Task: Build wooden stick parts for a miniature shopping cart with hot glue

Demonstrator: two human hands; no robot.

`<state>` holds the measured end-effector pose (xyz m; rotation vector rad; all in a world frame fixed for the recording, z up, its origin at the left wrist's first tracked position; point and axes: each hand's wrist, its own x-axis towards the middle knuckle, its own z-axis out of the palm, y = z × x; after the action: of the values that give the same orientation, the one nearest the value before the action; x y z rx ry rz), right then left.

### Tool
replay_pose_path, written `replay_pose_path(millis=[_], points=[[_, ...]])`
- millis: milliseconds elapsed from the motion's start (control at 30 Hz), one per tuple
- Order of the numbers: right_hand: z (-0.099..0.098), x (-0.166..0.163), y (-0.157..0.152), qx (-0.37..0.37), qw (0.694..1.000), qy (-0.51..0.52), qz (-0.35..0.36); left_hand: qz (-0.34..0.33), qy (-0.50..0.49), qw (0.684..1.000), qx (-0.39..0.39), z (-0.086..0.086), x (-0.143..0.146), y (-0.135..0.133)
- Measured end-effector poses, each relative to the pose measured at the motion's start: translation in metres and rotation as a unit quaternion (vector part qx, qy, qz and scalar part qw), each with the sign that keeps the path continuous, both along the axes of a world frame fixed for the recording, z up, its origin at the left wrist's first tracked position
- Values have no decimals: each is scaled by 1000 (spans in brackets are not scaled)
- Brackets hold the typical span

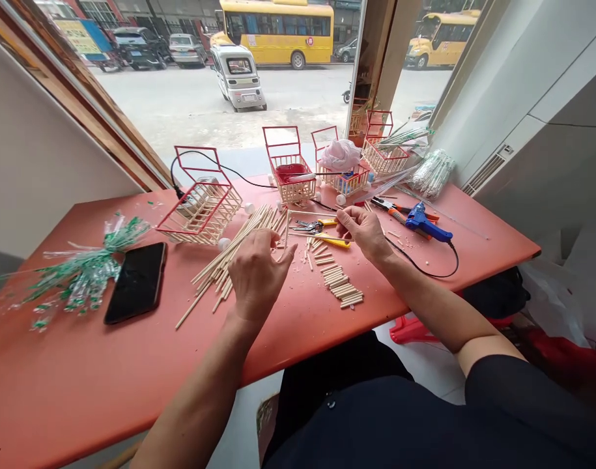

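The left hand (258, 273) hovers palm down and released, fingers loosely spread, grasping nothing that shows; its fingertips are right over the near end of a fanned pile of long pale wooden sticks (229, 255), which runs away from it toward the far left. The right hand (363, 231) is pinched, its fingertips closed on the end of a thin pale wooden stick (310, 212) that stretches leftward from it across the orange-red desk (58, 391). Just left of this hand lie yellow-handled metal pliers (322, 233); just nearer than it sits a row of short cut wooden stick pieces (341, 286). To its right lies a blue hot glue gun (425, 223). Well left of the left hand rests a black flat phone (136, 281), and beyond that hand stands a red-framed wooden stick cart (200, 207).
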<state>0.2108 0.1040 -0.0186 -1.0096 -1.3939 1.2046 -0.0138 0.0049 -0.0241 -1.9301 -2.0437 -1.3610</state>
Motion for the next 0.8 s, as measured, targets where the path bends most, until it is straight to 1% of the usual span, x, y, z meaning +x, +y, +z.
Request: replay_pose_path(millis=[167, 233, 300, 367, 433, 500, 533, 633, 667, 700, 733, 800], points=[[3, 2, 1, -11, 1000, -3, 3, 8, 1, 999, -33, 4, 1, -4], [5, 4, 3, -13, 1000, -4, 0, -4, -41, 999, -36, 7, 1, -8], [10, 6, 3, -8, 1000, -7, 5, -20, -106, 994, -26, 12, -1, -12], [17, 8, 2, 2, 1000, -10, 21, -14, -156, 988, -11, 17, -5, -14], [24, 9, 0, 8, 999, -18, 45, -12, -194, 981, -13, 20, -10, -14], [30, 8, -1, 11, 997, -31, 66, -38, -260, 964, -35, 21, -13, -12], [31, 7, 0, 14, 997, -37, 71, -58, -307, 949, -50, 20, -14, -10], [31, 6, 3, 25, 997, -43, 65, -109, -435, 888, -100, 18, -14, -3], [29, 6, 5, 30, 997, -42, 61, -116, -455, 876, -116, 17, -13, -2], [27, 7, 6, 34, 997, -42, 57, -118, -458, 871, -130, 16, -12, -2], [24, 8, 7, 38, 997, -41, 52, -113, -447, 876, -140, 15, -11, -2], [17, 10, 10, 44, 997, -40, 43, -93, -388, 906, -143, 13, -8, -3]])
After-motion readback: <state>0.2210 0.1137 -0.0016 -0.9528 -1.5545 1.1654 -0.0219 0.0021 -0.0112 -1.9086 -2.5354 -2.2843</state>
